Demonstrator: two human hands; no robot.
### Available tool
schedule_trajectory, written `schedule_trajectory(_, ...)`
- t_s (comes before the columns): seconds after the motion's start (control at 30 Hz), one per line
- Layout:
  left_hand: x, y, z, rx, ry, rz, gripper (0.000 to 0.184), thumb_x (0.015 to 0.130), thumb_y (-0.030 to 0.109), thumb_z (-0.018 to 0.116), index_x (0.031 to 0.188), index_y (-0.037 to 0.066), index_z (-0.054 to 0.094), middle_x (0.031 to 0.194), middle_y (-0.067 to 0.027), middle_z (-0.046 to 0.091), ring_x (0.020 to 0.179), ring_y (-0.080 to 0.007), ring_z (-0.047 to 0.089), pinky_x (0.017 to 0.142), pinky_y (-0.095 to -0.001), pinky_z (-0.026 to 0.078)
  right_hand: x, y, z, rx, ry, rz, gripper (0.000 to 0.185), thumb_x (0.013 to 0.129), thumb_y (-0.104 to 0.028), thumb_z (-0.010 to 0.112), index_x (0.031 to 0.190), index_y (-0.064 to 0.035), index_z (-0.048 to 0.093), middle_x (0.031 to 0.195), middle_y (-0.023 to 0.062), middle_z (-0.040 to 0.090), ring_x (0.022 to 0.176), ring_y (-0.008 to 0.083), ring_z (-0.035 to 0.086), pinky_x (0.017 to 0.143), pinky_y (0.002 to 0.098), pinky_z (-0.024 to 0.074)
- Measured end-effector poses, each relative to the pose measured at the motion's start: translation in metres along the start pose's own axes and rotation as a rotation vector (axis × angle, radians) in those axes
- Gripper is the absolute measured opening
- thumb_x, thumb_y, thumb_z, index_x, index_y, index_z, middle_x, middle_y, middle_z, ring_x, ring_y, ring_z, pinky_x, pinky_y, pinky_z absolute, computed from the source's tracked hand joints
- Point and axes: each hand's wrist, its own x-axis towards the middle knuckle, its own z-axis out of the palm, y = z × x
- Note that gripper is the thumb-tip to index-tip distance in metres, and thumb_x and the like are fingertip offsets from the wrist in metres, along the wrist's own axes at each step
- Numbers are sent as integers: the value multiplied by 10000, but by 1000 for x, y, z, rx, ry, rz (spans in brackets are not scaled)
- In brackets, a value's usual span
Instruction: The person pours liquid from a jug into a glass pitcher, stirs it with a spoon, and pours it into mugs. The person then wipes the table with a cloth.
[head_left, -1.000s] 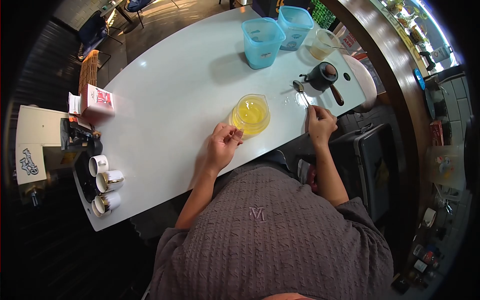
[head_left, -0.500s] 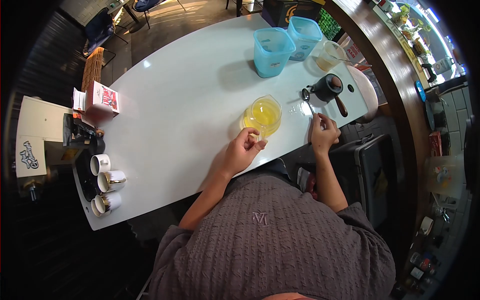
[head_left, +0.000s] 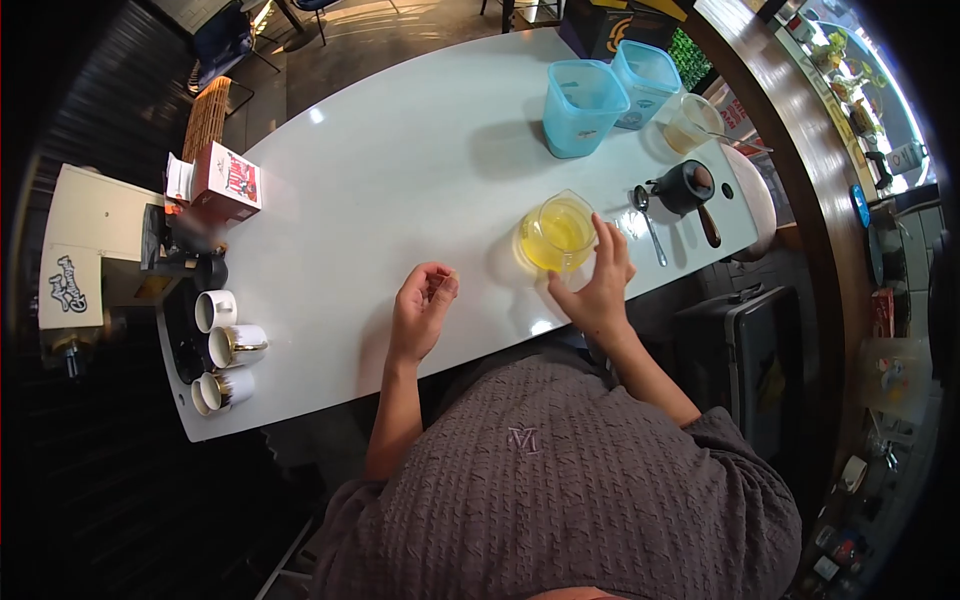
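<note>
A glass jug (head_left: pixel 557 232) of clear yellow liquid stands upright on the white table, its handle side toward me. My right hand (head_left: pixel 602 285) is at its near right side, thumb and fingers spread around the handle area; whether the fingertips touch the glass I cannot tell. My left hand (head_left: pixel 424 312) hovers over the table left of the jug, fingers curled toward the thumb, with nothing visible in them. A metal spoon (head_left: pixel 650 228) lies on the table to the right of the jug, beside a small dark pot (head_left: pixel 684 187) with a wooden handle.
Two blue plastic containers (head_left: pixel 584 112) and a clear cup (head_left: pixel 690 124) with a stirrer stand at the back right. Several white and gold mugs (head_left: pixel 238 346) line the left edge near a red and white box (head_left: pixel 228 183). A black case (head_left: pixel 745 345) is below the table at right.
My left hand has let go of the jug handle and moved left. My right hand has left the spoon on the table and come over to the jug.
</note>
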Motion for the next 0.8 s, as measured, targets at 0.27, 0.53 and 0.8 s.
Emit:
schedule_trajectory(0.27,-13,-15,-5,-82,45,7,220,944,238,576,1032,37,563,872,-1,558,801,-84,553,716,-238,434,22,48,-20,190,-94,133,507,655,-162,757,1130,-52,618,1082,104,630,970,251,574,832,337,431)
schedule_trajectory(0.53,-3,-13,-3,-177,16,-23,165,934,163,594,1009,24,550,859,0,566,796,-71,521,737,-216,434,25,65,-19,366,-76,778,302,734,-199,772,910,9,641,722,12,582,618,77,465,605,222,420)
schedule_trajectory(0.8,2,-8,0,-102,-13,-4,211,932,221,591,1036,40,561,887,-6,570,808,-91,552,722,-244,438,-17,34,12,504,108,305,500,886,-208,601,1321,-2,465,1299,150,509,1214,271,434,1026,371,329)
